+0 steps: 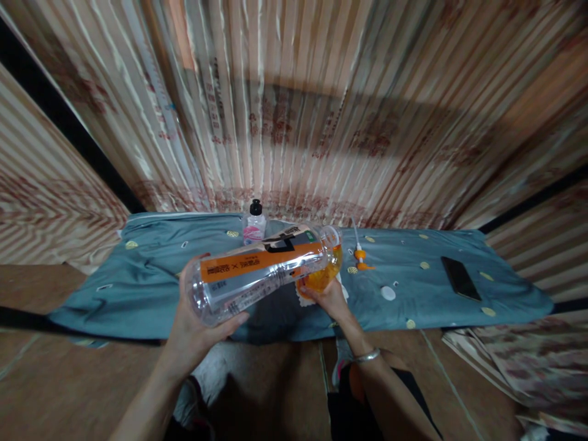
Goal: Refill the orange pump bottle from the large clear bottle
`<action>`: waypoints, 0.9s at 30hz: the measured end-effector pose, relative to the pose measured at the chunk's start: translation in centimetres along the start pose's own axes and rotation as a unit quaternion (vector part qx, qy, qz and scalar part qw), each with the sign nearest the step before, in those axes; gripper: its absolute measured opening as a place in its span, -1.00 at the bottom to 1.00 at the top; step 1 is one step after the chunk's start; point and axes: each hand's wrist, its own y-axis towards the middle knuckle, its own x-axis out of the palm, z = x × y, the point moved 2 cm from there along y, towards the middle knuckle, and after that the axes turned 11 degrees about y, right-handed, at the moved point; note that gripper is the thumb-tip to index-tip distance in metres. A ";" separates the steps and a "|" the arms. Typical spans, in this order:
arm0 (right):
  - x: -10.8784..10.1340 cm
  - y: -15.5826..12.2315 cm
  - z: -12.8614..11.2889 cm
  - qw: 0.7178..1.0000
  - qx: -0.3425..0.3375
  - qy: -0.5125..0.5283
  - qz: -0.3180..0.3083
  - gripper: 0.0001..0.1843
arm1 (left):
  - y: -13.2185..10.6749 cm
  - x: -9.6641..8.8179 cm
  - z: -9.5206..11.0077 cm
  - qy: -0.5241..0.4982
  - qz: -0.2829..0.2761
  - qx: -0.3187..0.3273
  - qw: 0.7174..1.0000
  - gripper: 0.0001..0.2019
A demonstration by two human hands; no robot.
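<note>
My left hand is wrapped round the base of a large clear plastic drink bottle with an orange and silver label. The drink bottle lies nearly level, its open mouth at the right end, by the top of a bottle of orange liquid. My right hand grips that orange bottle, whose upper part is partly hidden behind the drink bottle's neck. Below it shows the scalloped edge of a white cloth or paper. An orange pump head with a clear tube lies to the right.
A small bottle with a black cap stands behind the drink bottle. On the teal cloth-covered surface lie a white round cap and a black phone. A striped curtain hangs behind, and dark poles run at the sides.
</note>
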 end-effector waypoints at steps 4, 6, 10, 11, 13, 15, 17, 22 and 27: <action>0.1 0.1 0.1 1.000 0.003 0.014 0.004 -0.25 | 0.1 0.0 -0.9 -0.015 0.015 0.009 1.000 -0.02; 0.0 0.1 0.2 1.000 0.001 0.004 0.009 -0.25 | 0.1 0.0 -1.4 -0.011 0.012 0.017 1.000 -0.01; -0.1 0.1 0.5 1.000 -0.009 -0.017 0.014 -0.26 | 0.2 0.0 -1.7 -0.007 0.012 0.021 1.000 -0.03; -0.1 0.1 0.6 1.000 -0.011 -0.018 0.013 -0.28 | 0.2 -0.1 -1.7 -0.007 0.015 0.020 1.000 -0.05; -0.1 0.2 0.7 1.000 -0.014 -0.018 0.012 -0.29 | 0.1 -0.1 -1.6 -0.004 0.019 0.026 0.999 -0.07; -0.1 0.2 0.7 1.000 -0.012 -0.019 0.014 -0.29 | 0.1 0.0 -1.5 -0.001 0.014 0.033 0.999 -0.08; -0.1 0.2 0.7 1.000 -0.007 -0.016 0.013 -0.27 | 0.1 0.1 -1.6 -0.002 0.007 0.037 0.999 -0.09; 0.0 0.1 0.5 1.000 -0.005 0.008 0.006 -0.26 | 0.3 0.2 -1.6 0.008 0.019 0.038 0.999 -0.16; 0.0 0.2 0.3 1.000 -0.009 -0.007 0.010 -0.27 | 0.0 0.4 -0.5 -0.006 0.030 0.028 0.999 -0.19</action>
